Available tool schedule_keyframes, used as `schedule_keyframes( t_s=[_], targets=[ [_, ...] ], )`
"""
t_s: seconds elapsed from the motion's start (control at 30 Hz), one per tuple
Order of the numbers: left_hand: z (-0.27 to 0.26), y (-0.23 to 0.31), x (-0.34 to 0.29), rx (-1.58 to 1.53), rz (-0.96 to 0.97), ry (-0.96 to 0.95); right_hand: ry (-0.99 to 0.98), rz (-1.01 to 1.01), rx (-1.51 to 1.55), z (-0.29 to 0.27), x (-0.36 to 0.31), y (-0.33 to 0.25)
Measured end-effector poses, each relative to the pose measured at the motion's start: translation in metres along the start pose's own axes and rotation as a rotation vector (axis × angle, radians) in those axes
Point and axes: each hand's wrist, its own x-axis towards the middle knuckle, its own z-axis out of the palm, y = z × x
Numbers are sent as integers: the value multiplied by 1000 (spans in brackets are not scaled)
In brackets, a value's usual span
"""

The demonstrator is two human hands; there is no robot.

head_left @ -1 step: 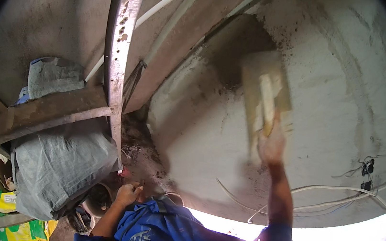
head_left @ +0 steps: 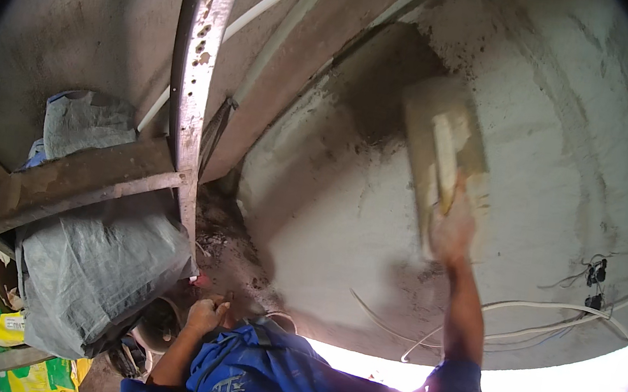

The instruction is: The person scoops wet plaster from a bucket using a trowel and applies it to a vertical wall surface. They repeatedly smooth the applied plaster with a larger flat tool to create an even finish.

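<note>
The brown ledge carries a grey bundle, apparently sheeting.

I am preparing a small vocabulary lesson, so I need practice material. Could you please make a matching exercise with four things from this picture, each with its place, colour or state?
Things:
1. flat trowel
2. large sheet
3. shirt
4. metal post

Descriptions:
A. blue
B. marked with dark spots
C. in the right hand
D. grey, below the brown ledge

Pairs: 1-C, 2-D, 3-A, 4-B
</note>
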Motion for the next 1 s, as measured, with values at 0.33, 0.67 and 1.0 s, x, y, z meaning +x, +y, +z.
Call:
schedule_keyframes(
  t_s=[0.33, 0.67, 1.0],
  targets=[
    [7, -37, -7, 4, -139, 9, 201, -76, -340, -48, 141, 4],
    [27, -108, -40, 33, -445, 78, 256, -40, -367, -61, 137, 16],
    [33, -111, -27, -8, -406, 110, 38, -278, -456, -17, 203, -43]
  ],
)
